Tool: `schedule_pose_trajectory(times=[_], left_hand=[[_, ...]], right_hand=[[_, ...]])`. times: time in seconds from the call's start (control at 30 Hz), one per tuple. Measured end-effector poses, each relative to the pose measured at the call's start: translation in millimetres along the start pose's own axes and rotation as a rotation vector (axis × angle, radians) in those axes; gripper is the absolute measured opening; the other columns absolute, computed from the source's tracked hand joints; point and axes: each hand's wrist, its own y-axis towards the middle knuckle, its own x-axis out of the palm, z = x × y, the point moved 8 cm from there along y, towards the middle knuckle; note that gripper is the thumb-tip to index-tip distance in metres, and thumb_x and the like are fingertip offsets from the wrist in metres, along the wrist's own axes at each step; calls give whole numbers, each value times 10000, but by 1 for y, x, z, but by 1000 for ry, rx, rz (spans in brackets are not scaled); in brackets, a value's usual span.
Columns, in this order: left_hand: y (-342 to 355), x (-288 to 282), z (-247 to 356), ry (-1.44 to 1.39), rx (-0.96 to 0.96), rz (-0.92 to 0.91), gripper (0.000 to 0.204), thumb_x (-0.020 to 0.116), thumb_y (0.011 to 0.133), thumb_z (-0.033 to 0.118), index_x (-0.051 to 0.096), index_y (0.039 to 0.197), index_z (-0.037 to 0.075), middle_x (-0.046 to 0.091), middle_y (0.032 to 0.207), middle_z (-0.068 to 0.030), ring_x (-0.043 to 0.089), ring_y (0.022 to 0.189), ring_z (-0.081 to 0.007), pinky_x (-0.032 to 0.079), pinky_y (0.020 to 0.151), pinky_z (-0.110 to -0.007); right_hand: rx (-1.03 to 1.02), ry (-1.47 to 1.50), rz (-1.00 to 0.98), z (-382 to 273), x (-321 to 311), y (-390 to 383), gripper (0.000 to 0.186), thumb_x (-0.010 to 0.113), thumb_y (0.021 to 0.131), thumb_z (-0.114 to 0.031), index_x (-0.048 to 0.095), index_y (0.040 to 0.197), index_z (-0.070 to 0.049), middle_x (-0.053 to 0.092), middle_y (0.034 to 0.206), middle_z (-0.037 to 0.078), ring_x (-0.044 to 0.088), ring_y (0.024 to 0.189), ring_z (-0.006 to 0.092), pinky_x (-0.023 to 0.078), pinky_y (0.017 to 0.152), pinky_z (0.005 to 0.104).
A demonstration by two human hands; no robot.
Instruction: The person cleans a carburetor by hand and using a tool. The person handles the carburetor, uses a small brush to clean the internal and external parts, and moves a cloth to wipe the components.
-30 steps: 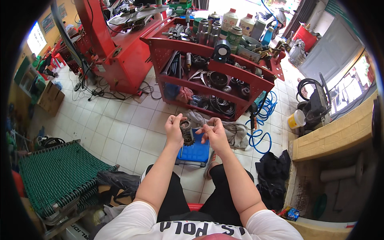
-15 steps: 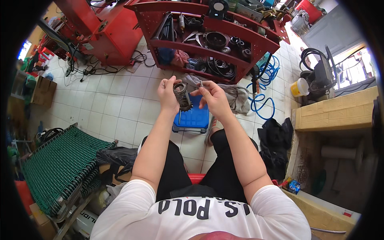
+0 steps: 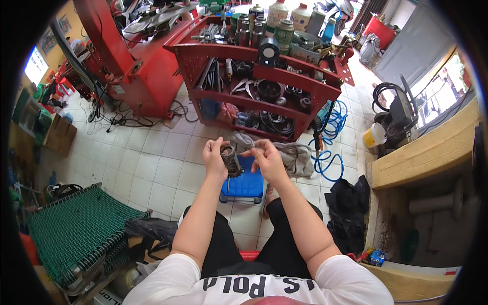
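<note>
My left hand is closed around a hollow, dark metal cylinder with a toothed rim at its lower end. The cylinder is held tilted, its open end upward, over a small blue-topped stool. Just to its right, my right hand pinches a small, light-coloured metal pin between thumb and fingers. The right fingertips are close beside the cylinder; whether they touch it is hard to see.
Ahead stands a red tool cart loaded with cans, tools and metal parts. Grey cloth lies at its foot, with a coiled blue hose to the right. A green woven folding bed is at left, a black cloth at right.
The view has tipped upward, so more of the cart top shows and both hands sit lower in the picture. Both grips stay the same; the right fingers have shifted slightly around the pin.
</note>
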Motion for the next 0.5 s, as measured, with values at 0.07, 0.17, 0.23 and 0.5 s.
schedule_pose_trajectory(times=[0.07,0.17,0.23,0.5], left_hand=[[-2,0,3,0,6,12,275,721,1010,199,514,831,181,714,914,-81,638,714,-124,528,634,-280],[-4,2,5,-5,4,22,267,719,1012,206,519,838,178,714,912,-78,630,709,-119,523,629,-272],[-8,2,11,-5,-1,29,262,716,1013,206,521,841,180,716,917,-76,629,712,-117,519,630,-268],[-12,8,13,-3,-87,41,258,724,999,263,526,860,176,725,935,-65,644,703,-121,502,542,-292]], right_hand=[[34,-88,-21,-1,4,-2,315,590,1105,-168,467,1326,19,791,1064,177,604,544,104,498,517,241],[3,-79,-4,-8,6,-5,289,596,1103,-169,495,1311,5,790,1055,165,612,562,102,503,537,242],[24,-54,3,-9,8,-5,238,602,1100,-168,509,1253,-10,789,1053,155,617,573,102,510,549,242],[-7,-162,-14,-2,6,-5,171,657,1050,-118,599,1162,-3,782,1013,129,615,592,104,500,522,263]])
